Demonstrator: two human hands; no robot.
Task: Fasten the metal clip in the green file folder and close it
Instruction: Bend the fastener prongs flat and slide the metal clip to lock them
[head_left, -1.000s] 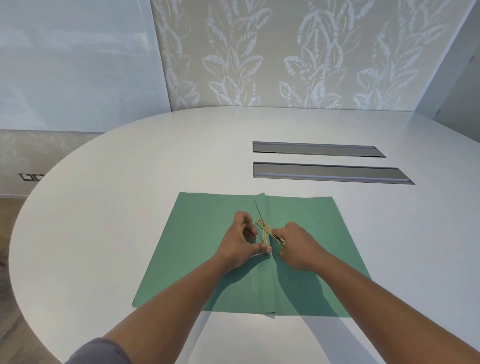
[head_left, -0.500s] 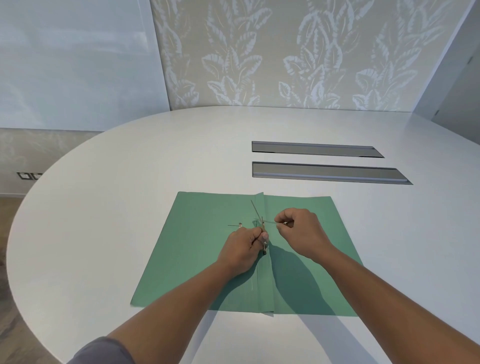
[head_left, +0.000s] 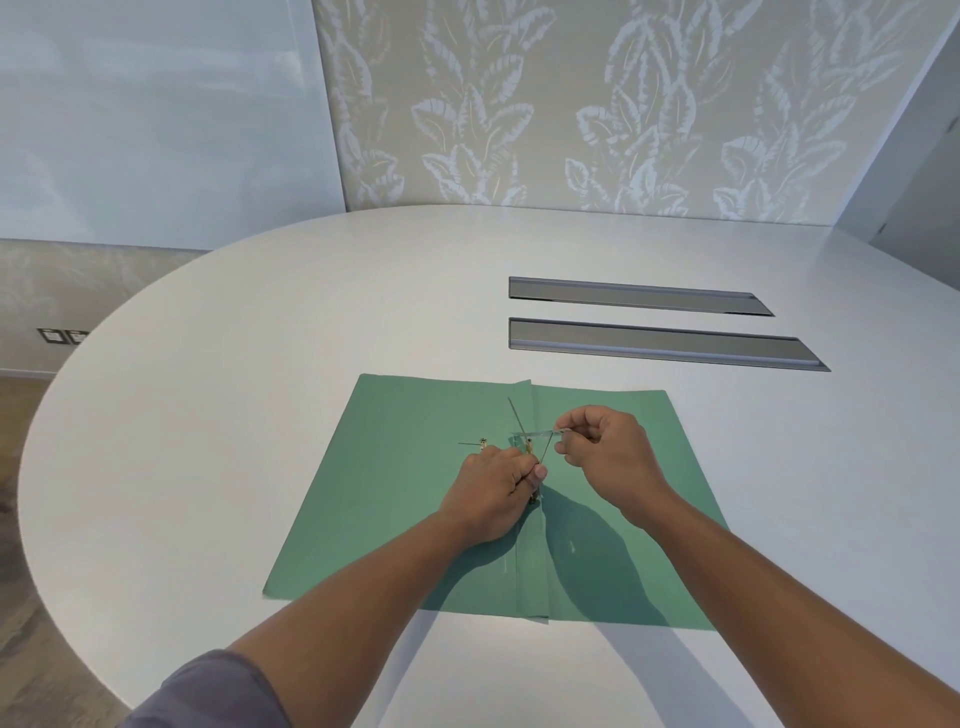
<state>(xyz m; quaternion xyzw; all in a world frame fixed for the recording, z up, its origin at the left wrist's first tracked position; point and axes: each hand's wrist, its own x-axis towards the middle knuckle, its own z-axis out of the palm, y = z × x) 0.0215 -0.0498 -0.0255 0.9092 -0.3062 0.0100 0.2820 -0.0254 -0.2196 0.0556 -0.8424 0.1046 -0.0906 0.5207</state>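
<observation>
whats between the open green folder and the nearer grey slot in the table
Nothing: in the head view only a bare strip of white table separates the green folder's far edge from the nearer grey slot.

Bright, even daylight fills the scene. The arms cast soft dark shadows toward the near right across the green folder and the pale worktop. Wide-angle bending curves the edges. Focus is fairly sharp; the thin clip looks slightly blurred.
</observation>
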